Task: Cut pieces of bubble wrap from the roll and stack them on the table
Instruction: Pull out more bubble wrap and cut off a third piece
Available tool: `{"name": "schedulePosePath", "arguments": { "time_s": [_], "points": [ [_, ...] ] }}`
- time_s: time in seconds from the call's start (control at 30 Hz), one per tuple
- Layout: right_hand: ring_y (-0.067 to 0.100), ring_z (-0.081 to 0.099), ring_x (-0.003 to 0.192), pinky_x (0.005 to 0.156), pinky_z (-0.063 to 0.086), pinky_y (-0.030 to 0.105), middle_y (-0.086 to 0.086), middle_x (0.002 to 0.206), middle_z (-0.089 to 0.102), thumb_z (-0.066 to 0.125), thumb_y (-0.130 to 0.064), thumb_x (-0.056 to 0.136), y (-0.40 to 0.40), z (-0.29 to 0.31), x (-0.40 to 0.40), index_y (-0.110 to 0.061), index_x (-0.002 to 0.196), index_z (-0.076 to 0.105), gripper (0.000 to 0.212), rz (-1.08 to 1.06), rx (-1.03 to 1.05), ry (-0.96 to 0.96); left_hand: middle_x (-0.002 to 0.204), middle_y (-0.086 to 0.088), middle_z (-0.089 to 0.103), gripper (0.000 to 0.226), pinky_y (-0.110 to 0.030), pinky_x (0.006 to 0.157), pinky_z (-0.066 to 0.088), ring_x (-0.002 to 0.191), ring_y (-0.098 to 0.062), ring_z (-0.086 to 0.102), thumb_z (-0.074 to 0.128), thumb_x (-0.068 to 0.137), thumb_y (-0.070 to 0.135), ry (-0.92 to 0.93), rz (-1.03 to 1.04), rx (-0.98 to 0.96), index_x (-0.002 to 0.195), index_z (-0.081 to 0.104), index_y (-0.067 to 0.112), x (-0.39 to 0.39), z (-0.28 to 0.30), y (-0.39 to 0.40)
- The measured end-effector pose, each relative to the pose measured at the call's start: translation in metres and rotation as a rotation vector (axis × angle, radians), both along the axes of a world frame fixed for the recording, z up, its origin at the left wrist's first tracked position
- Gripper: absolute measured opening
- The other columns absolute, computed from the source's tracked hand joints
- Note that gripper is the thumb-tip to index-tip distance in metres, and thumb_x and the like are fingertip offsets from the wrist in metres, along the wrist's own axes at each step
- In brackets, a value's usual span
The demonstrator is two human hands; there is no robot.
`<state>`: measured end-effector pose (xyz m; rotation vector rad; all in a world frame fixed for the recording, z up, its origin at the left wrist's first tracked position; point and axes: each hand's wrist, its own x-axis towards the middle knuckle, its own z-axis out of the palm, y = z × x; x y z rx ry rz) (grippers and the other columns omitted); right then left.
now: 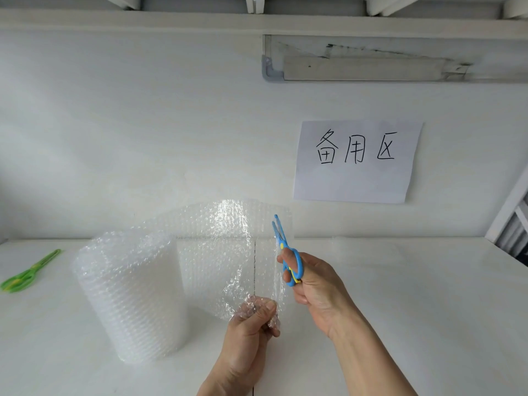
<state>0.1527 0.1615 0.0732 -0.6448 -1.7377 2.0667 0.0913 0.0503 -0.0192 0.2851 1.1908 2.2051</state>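
A roll of clear bubble wrap (130, 295) stands upright on the white table (414, 310), left of centre. A loose sheet (225, 241) runs from the roll to the right and is lifted off the table. My left hand (248, 332) pinches the sheet's lower corner. My right hand (314, 287) holds blue scissors (288, 258) with yellow trim, blades pointing up and slightly apart at the sheet's right edge.
Green scissors (27, 274) lie at the table's left edge. A paper sign with handwritten characters (357, 161) hangs on the white wall behind. A dark seam (254, 267) splits the table top. A white frame (511, 212) stands at the far right.
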Motion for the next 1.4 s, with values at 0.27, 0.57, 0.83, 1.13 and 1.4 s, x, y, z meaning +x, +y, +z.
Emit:
{"name": "schedulePosePath", "arguments": {
  "time_s": [0.27, 0.57, 0.83, 1.13, 1.4],
  "points": [
    [0.007, 0.032, 0.044, 0.042, 0.023, 0.018, 0.002, 0.065, 0.053, 0.075, -0.057, 0.055, 0.003, 0.007, -0.005, 0.007, 0.1, 0.065, 0.079, -0.038, -0.031, 0.034, 0.058, -0.012, 0.045, 0.016, -0.031, 0.055, 0.037, 0.051, -0.021, 0.045, 0.075, 0.07, 0.003, 0.012, 0.001, 0.006, 0.061, 0.066, 0.012, 0.0, 0.0, 0.001],
    [0.005, 0.034, 0.043, 0.042, 0.023, 0.018, 0.0, 0.065, 0.055, 0.075, -0.059, 0.054, 0.006, 0.014, -0.01, 0.003, 0.101, 0.068, 0.078, -0.072, -0.064, 0.059, 0.057, -0.013, 0.046, 0.013, -0.03, 0.054, 0.037, 0.051, -0.022, 0.044, 0.071, 0.068, 0.01, 0.019, -0.002, -0.005, 0.069, 0.059, 0.004, -0.002, -0.004, 0.002],
    [0.005, 0.032, 0.04, 0.046, 0.019, 0.023, -0.001, 0.064, 0.054, 0.074, -0.056, 0.065, 0.009, 0.019, -0.014, -0.008, 0.093, 0.07, 0.056, -0.089, -0.055, 0.063, 0.056, -0.013, 0.046, 0.017, -0.029, 0.053, 0.038, 0.049, -0.021, 0.046, 0.07, 0.067, 0.01, 0.013, -0.013, -0.003, 0.073, 0.057, 0.002, -0.002, -0.004, 0.002],
    [0.005, 0.029, 0.041, 0.048, 0.017, 0.024, -0.001, 0.063, 0.054, 0.073, -0.052, 0.071, 0.013, 0.024, -0.017, -0.009, 0.093, 0.069, 0.048, -0.102, -0.054, 0.061, 0.056, -0.009, 0.047, 0.009, -0.029, 0.053, 0.037, 0.05, -0.018, 0.046, 0.07, 0.068, 0.009, 0.025, -0.018, 0.009, 0.065, 0.062, 0.007, -0.001, -0.004, 0.002],
    [0.006, 0.028, 0.041, 0.047, 0.017, 0.024, -0.002, 0.063, 0.055, 0.072, -0.059, 0.059, 0.014, 0.027, -0.017, -0.012, 0.09, 0.068, 0.057, -0.08, -0.043, 0.074, 0.056, -0.007, 0.047, 0.013, -0.028, 0.056, 0.037, 0.054, -0.019, 0.044, 0.07, 0.071, 0.012, 0.05, -0.025, -0.009, 0.069, 0.059, 0.007, -0.001, -0.006, 0.001]
  ]
}}
